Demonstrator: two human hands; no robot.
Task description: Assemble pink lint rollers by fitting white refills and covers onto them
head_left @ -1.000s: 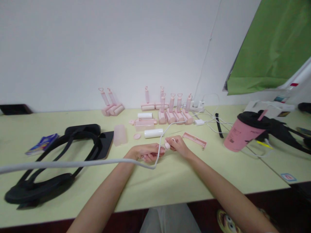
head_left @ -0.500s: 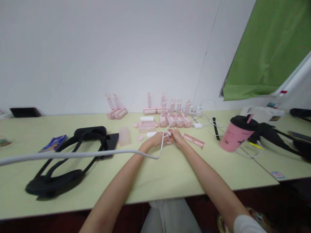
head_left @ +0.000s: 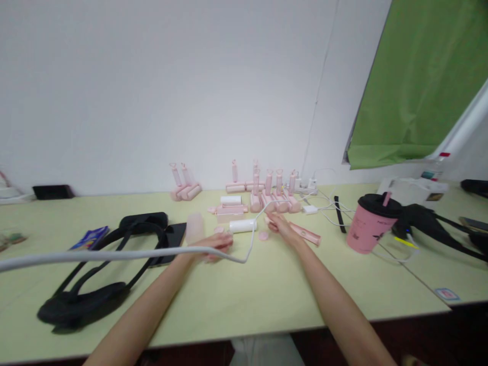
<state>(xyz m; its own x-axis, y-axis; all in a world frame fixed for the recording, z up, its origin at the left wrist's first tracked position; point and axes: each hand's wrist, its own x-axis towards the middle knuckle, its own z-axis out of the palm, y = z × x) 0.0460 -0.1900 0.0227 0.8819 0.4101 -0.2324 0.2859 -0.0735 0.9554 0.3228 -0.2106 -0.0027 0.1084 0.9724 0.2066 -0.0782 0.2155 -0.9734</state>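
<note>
My left hand (head_left: pixel 217 244) is blurred by motion beside a small round pink disc (head_left: pixel 219 230); whether its fingers hold anything is unclear. My right hand (head_left: pixel 281 227) is closed, with a small pale pink piece showing at its fingertips. Just left of it, another round pink disc (head_left: pixel 263 236) lies on the table. Between the hands and slightly farther back is a white cylinder (head_left: pixel 243 226) on its side. A long pink half-shell casing (head_left: pixel 309 236) lies right of my right hand. A translucent pink sleeve (head_left: pixel 194 228) rests beyond my left hand.
Several pink rollers with upright handles (head_left: pixel 280 195) stand near the wall. A thick white cable (head_left: pixel 152 254) crosses the view in front. A black head strap (head_left: pixel 87 290) lies left, a pink cup (head_left: pixel 371 223) right. A charger (head_left: pixel 310 209) and cords lie behind.
My hands were together over a small pink piece and have parted. The left moved left and nearer, uncovering the white cylinder. A pink disc now shows on the table between them.
</note>
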